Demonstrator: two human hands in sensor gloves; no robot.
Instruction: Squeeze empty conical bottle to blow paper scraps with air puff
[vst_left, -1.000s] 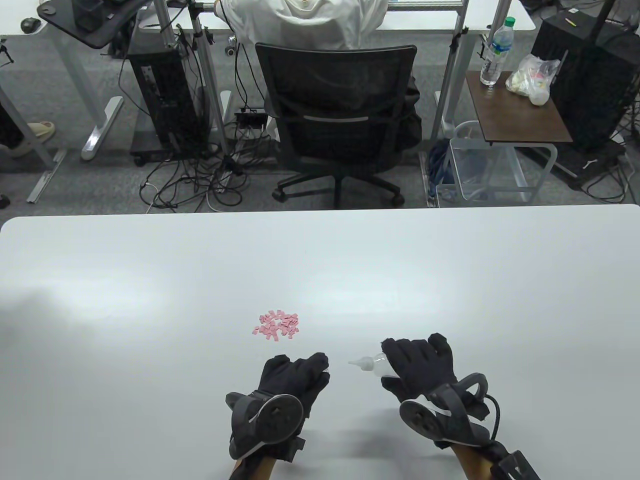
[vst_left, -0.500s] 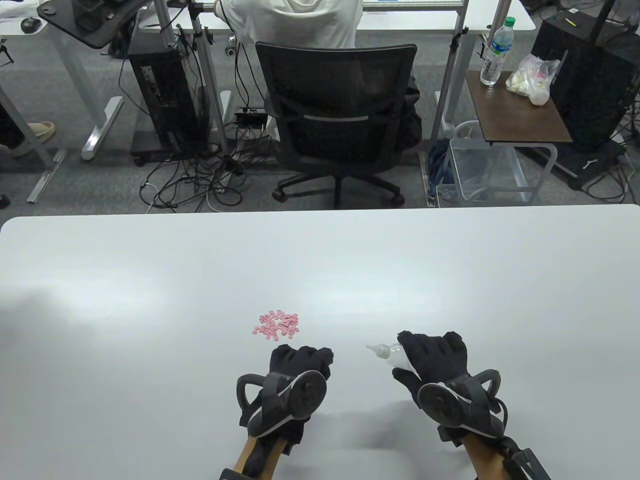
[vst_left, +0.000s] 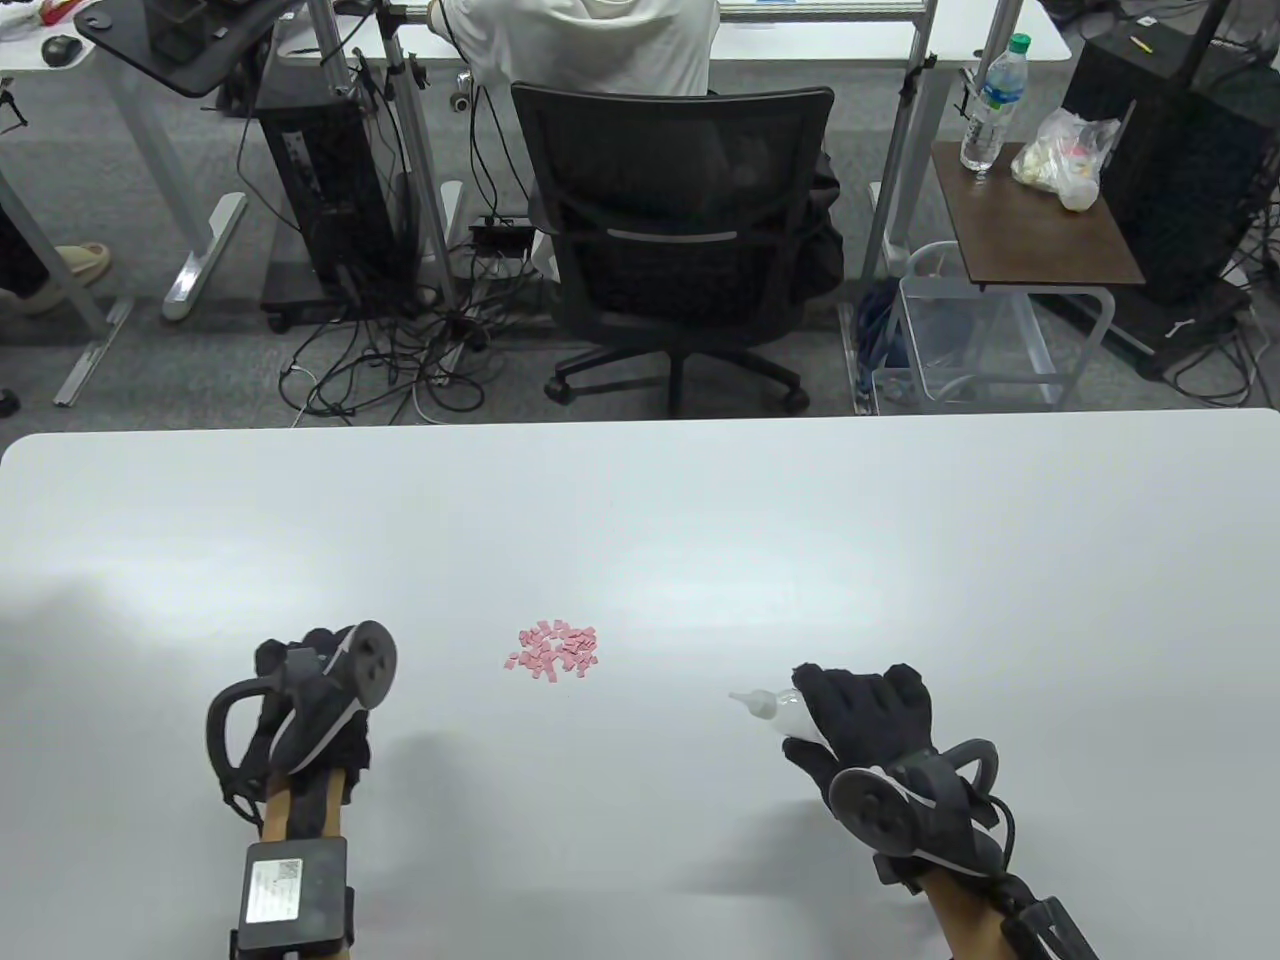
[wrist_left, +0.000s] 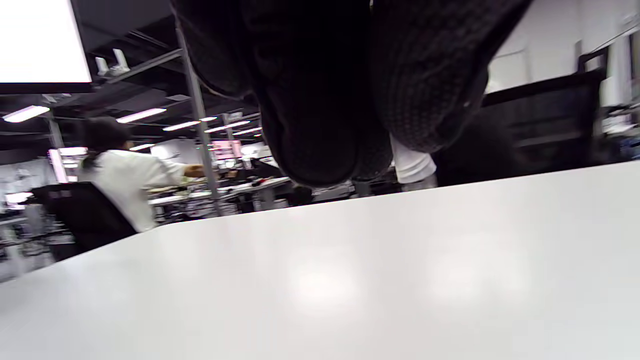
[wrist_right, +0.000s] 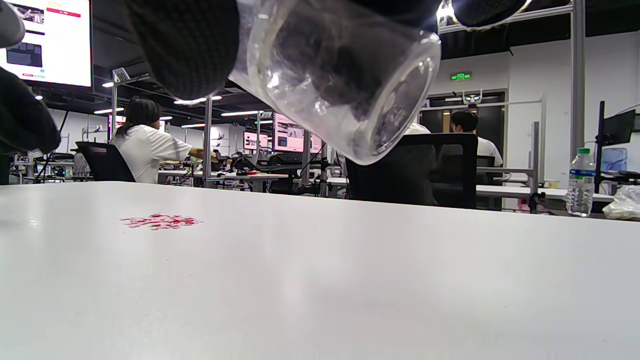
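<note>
- Your right hand (vst_left: 868, 722) gripped the conical bottle (vst_left: 775, 708), the fingers wrapped over its clear body so that only the neck and white nozzle showed beyond the glove in the table view.
- The bottle lay tilted close to level in that grip, its nozzle aimed left toward the paper scraps (vst_left: 553, 649), with a stretch of bare table (vst_left: 640, 520) between nozzle tip and pile.
- From the right wrist view, you could see the bottle's round, clear base (wrist_right: 350, 75) hanging in from the top edge, off the table surface, with dark gloved fingers (wrist_right: 185, 45) pressed against its side.
- The scraps, small pink pieces, sat in one loose heap near the table's middle, a little toward your side; in the right wrist view they showed as a thin red patch (wrist_right: 160, 221) on the white top.
- Your left hand (vst_left: 310, 700) sat well off to the left of the pile, apart from both the scraps and the bottle, with its tracker (vst_left: 345, 680) turned up toward the camera.
- The left wrist view showed that hand's fingers (wrist_left: 320, 100) bunched together and curled, hanging above the tabletop with nothing between them; how tightly they were curled I cannot tell.
- A wrist unit (vst_left: 295, 892) with a white label lay strapped on your left forearm near the bottom edge.
</note>
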